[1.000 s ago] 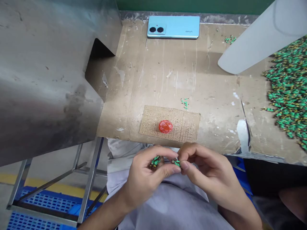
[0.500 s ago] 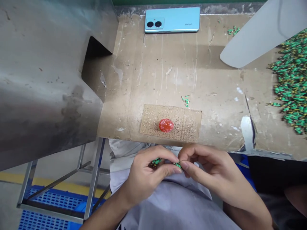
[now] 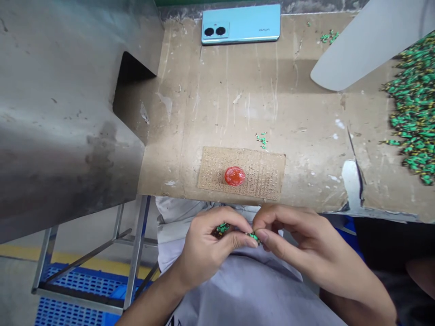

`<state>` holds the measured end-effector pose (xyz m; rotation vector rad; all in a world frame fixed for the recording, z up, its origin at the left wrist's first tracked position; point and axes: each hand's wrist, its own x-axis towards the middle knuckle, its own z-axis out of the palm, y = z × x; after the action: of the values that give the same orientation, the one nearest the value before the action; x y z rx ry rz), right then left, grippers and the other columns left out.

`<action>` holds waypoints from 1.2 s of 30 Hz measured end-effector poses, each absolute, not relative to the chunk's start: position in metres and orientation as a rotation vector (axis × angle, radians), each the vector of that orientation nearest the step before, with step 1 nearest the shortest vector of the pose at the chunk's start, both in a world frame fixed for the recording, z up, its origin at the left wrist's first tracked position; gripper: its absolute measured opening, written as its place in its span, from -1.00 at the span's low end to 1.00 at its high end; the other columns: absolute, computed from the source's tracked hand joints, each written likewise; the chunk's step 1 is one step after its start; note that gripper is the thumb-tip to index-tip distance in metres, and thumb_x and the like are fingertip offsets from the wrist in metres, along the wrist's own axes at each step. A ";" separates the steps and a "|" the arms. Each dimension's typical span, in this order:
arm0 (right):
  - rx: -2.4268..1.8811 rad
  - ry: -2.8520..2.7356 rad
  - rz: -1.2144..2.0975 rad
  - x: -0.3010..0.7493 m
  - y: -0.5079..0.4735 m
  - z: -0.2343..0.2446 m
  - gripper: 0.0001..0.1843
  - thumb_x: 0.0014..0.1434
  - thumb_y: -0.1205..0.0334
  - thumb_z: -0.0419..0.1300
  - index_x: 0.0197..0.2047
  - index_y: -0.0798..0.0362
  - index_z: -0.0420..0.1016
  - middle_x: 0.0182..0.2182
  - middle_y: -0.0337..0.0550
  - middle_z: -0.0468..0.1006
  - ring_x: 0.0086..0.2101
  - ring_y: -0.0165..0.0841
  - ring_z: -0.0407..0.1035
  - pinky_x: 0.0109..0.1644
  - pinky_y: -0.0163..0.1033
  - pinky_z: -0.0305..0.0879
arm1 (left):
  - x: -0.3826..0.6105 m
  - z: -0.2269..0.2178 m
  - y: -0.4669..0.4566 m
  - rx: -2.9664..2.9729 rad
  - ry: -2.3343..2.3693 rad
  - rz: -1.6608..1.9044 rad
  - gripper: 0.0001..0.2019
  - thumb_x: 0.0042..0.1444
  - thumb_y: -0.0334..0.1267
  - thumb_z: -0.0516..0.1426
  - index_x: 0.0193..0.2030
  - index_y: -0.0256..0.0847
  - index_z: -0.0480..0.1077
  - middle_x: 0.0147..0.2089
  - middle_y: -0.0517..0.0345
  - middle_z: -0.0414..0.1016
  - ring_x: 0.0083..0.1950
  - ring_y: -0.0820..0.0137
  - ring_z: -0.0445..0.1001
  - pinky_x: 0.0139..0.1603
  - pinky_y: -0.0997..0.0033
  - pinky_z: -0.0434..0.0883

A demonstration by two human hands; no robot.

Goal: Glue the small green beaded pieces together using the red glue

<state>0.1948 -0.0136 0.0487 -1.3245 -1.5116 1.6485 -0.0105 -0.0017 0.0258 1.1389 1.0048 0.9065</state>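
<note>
My left hand (image 3: pixel 212 246) is closed around several small green pieces (image 3: pixel 222 228) with dark and yellowish parts; they show in the hollow of its palm. Between its thumb and index finger it pinches another such small green piece (image 3: pixel 253 236). My right hand (image 3: pixel 299 244) meets it there, thumb and index finger pinched at the same piece; the exact contact is too small to make out. Both hands are over my lap, just below the table edge. Nearest to them on the table, a glossy red round thing (image 3: pixel 234 176) rests on a speckled cardboard piece (image 3: pixel 210 172).
A few green pieces (image 3: pixel 262 140) lie behind the cardboard. A large green heap (image 3: pixel 416 113) covers the right side, beside a pale rounded panel (image 3: pixel 356 54). A light blue phone (image 3: pixel 244 25) lies at the back. Metal housing (image 3: pixel 68 113) stands left, above a metal stool frame (image 3: pixel 136 253).
Both hands keep nearly the same pinch on the small green piece. The camera view has shifted slightly; nothing on the table has visibly moved.
</note>
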 end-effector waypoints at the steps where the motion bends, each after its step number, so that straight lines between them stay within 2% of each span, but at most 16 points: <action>1: -1.313 -1.535 1.623 0.195 -0.013 0.049 -0.83 0.47 0.16 0.24 -0.21 -0.05 0.55 -0.39 -0.37 0.59 -0.39 -0.50 0.44 -0.29 -0.45 0.37 | -0.010 0.026 -0.002 1.143 1.002 0.907 -0.86 0.12 -0.24 0.49 -0.36 -0.18 0.67 -0.41 0.18 0.67 -0.42 0.46 0.57 -0.36 0.57 0.46; 10: -1.204 -1.639 1.478 0.196 -0.017 0.051 -0.91 0.37 0.35 0.28 -0.14 -0.06 0.54 -0.34 -0.39 0.63 -0.37 -0.54 0.49 -0.25 -0.49 0.44 | -0.009 0.026 -0.003 1.207 0.909 1.011 -0.89 0.20 -0.31 0.44 -0.34 -0.19 0.66 -0.40 0.17 0.66 -0.37 0.45 0.59 -0.29 0.55 0.49; 15: -1.143 -1.673 1.379 0.197 -0.020 0.047 -0.92 0.42 0.36 0.25 -0.09 -0.02 0.52 -0.31 -0.31 0.60 -0.34 -0.50 0.51 -0.24 -0.43 0.47 | -0.008 0.031 -0.002 1.186 0.985 0.980 -0.87 0.13 -0.23 0.49 -0.31 -0.18 0.67 -0.39 0.16 0.69 -0.39 0.43 0.60 -0.35 0.55 0.50; 18: -1.063 -1.729 1.228 0.197 -0.021 0.042 -0.90 0.43 0.43 0.23 -0.07 0.05 0.51 -0.27 -0.23 0.60 -0.26 -0.44 0.53 -0.19 -0.37 0.50 | -0.009 0.035 -0.001 1.266 1.042 0.933 -0.84 0.10 -0.21 0.51 -0.24 -0.18 0.69 -0.37 0.14 0.69 -0.46 0.45 0.53 -0.42 0.53 0.46; 22: -1.041 -1.828 0.997 0.197 -0.022 0.036 -0.82 0.38 0.52 0.22 -0.02 0.08 0.51 -0.20 -0.14 0.60 -0.21 -0.38 0.54 -0.14 -0.29 0.52 | -0.010 0.041 -0.002 1.390 1.062 0.897 -0.94 0.20 -0.34 0.39 -0.18 -0.22 0.69 -0.41 0.15 0.63 -0.52 0.48 0.42 -0.47 0.51 0.43; 27: -1.028 -1.986 0.808 0.200 -0.021 0.035 -0.79 0.38 0.52 0.18 -0.01 0.07 0.53 -0.20 -0.06 0.60 -0.23 -0.31 0.54 -0.21 -0.21 0.55 | -0.008 0.044 -0.005 1.498 1.099 0.916 -0.82 0.13 -0.53 0.26 -0.18 -0.30 0.68 -0.41 0.10 0.66 -0.49 0.43 0.53 -0.51 0.53 0.43; 32: -1.019 -2.024 0.758 0.200 -0.019 0.035 -0.81 0.42 0.48 0.15 -0.03 0.06 0.53 -0.22 -0.06 0.61 -0.25 -0.31 0.55 -0.26 -0.21 0.57 | -0.006 0.043 -0.005 1.564 1.142 0.954 -0.80 0.07 -0.57 0.23 -0.24 -0.32 0.67 -0.42 0.11 0.67 -0.51 0.46 0.56 -0.57 0.57 0.39; 36: -1.025 -2.023 0.770 0.196 -0.021 0.033 -0.82 0.43 0.47 0.15 -0.03 0.05 0.53 -0.23 -0.06 0.63 -0.27 -0.31 0.56 -0.27 -0.21 0.56 | -0.006 0.040 -0.005 1.573 1.157 0.964 -0.82 0.04 -0.58 0.23 -0.31 -0.30 0.64 -0.43 0.18 0.68 -0.52 0.50 0.59 -0.52 0.63 0.45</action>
<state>0.1959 -0.0207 0.0328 -1.0252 -2.0230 0.7699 -0.0057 -0.0048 0.0398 1.5730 1.1573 0.9639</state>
